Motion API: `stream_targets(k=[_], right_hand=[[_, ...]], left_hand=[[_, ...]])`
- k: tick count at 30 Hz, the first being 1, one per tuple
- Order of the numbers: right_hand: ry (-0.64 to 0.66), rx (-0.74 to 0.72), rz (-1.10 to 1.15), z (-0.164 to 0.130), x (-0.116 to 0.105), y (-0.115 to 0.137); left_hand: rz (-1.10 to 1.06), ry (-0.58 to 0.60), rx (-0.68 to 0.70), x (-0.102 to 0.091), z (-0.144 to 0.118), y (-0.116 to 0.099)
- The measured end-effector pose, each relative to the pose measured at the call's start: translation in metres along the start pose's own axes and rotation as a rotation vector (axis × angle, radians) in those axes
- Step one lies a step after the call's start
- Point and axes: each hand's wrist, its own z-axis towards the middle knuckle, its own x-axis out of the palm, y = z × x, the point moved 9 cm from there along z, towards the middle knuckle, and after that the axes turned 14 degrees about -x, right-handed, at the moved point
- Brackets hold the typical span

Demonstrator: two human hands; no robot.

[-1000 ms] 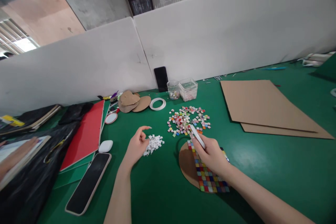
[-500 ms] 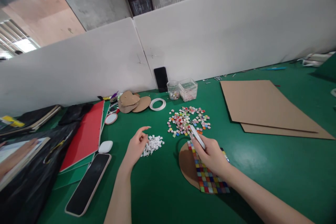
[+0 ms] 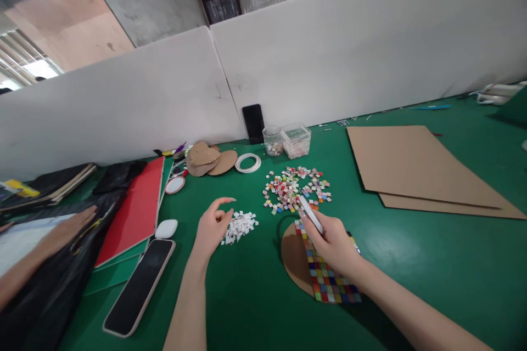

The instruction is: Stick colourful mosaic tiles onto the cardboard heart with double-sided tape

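My right hand (image 3: 334, 242) grips a white pen-like tool (image 3: 310, 213) whose tip points into a spread of small coloured square tiles (image 3: 294, 187). Under that hand lies a brown cardboard shape (image 3: 295, 258) partly covered by a grid of coloured tiles (image 3: 327, 277). My left hand (image 3: 211, 228) hovers beside a small heap of white paper bits (image 3: 240, 225), thumb and forefinger curved and apart, holding nothing that I can see.
A phone (image 3: 138, 286) and a white case (image 3: 166, 228) lie at the left by a red sheet (image 3: 135, 209). Cardboard sheets (image 3: 415, 167) lie right. Two clear cups (image 3: 288, 140), a white ring (image 3: 247, 163) and cardboard cutouts (image 3: 208, 159) sit behind. Another person's arm (image 3: 45, 249) rests far left.
My left hand drew back slightly from the white bits, fingers opening. The other person's arm at the far left slid further right. My right hand kept still.
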Motion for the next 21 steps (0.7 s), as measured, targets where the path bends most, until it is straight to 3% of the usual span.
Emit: stream_targets(k=[6,12,21], right_hand=[[-0.005,-0.012,-0.018,0.0006,0.0002,-0.0003],[0.007,-0.014,-0.009,0.0002,0.0009,0.0002],[0.006,-0.006,-0.02,-0.0002,0.0005,-0.0003]], left_hand=[[-0.018,0.075,0.094,0.0052,-0.0002,-0.0034],[-0.066,0.095,-0.012,0.0058,0.0004,0.0036],[-0.085,0.047,0.096,0.0031,0.0037,0.0008]])
